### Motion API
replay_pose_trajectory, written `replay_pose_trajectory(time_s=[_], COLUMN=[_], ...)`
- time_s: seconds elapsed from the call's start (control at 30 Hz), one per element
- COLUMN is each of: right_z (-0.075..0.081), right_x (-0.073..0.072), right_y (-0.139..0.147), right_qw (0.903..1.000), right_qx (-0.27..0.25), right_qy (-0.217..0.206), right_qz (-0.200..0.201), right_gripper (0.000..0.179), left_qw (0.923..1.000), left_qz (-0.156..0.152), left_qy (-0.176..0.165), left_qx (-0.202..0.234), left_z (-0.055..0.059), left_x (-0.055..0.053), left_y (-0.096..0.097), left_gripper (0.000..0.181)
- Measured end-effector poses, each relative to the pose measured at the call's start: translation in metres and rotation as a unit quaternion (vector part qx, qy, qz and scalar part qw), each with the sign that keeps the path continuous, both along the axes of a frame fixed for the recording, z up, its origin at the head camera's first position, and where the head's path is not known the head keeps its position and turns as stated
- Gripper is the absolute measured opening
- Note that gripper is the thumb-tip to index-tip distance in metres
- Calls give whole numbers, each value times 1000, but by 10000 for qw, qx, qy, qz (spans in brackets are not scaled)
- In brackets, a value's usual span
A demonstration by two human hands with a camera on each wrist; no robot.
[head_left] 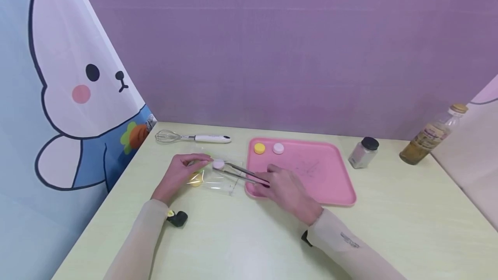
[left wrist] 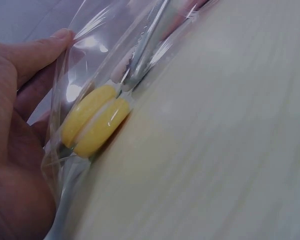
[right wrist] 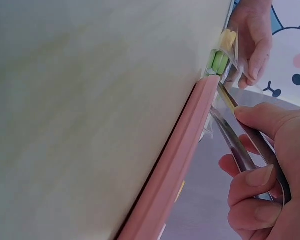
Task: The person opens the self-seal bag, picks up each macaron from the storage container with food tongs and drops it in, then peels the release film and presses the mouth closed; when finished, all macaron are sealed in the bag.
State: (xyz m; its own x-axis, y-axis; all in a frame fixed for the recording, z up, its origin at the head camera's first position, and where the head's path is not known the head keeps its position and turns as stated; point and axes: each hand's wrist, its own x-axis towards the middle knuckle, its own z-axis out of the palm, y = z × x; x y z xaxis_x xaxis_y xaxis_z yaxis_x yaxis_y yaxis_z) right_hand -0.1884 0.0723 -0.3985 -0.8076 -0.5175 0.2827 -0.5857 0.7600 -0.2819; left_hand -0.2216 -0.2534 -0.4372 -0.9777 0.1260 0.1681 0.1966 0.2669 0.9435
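Note:
My left hand (head_left: 180, 175) pinches the film of a clear plastic bag (head_left: 218, 184) lying on the table. Inside the bag are a yellow macaron (left wrist: 101, 131) and a green macaron (right wrist: 220, 62). My right hand (head_left: 285, 187) grips metal tongs (right wrist: 236, 145) over the left edge of a pink tray (head_left: 327, 167). Between the tongs' tips, at the bag, is a pale lavender macaron (head_left: 218, 164). On the tray, near its back left corner, sit another yellow macaron (head_left: 259, 148) and another pale lavender macaron (head_left: 278, 148).
Behind the bag lies a whisk (head_left: 212, 138) with a white handle. A black-lidded jar (head_left: 362, 154) stands right of the tray, and a corked glass bottle (head_left: 429, 137) stands farther right. A purple wall backs the table.

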Motion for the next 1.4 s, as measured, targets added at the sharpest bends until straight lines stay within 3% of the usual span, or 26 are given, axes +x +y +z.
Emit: replay_pose_trajectory(time_s=[0.73,0.83,1.03,1.4], right_z=[-1,-1,0,3], right_x=[-6,-6,-5,4], right_y=[-7,-8,-8,7], right_qw=[9998,9998,9995,9991], right_qx=[82,143,246,142], right_qy=[142,96,109,353], right_qz=[145,76,-133,-164], right_gripper=[29,30,32,35], left_qw=[10000,9999,10000,9999], left_qz=[-52,-65,-75,-59], left_qy=[-47,-65,-10,-94], left_qx=[57,66,12,-28], left_z=[-1,2,-3,-1], left_x=[-1,1,-1,0], left_y=[2,3,0,0], left_gripper=[22,22,22,23])
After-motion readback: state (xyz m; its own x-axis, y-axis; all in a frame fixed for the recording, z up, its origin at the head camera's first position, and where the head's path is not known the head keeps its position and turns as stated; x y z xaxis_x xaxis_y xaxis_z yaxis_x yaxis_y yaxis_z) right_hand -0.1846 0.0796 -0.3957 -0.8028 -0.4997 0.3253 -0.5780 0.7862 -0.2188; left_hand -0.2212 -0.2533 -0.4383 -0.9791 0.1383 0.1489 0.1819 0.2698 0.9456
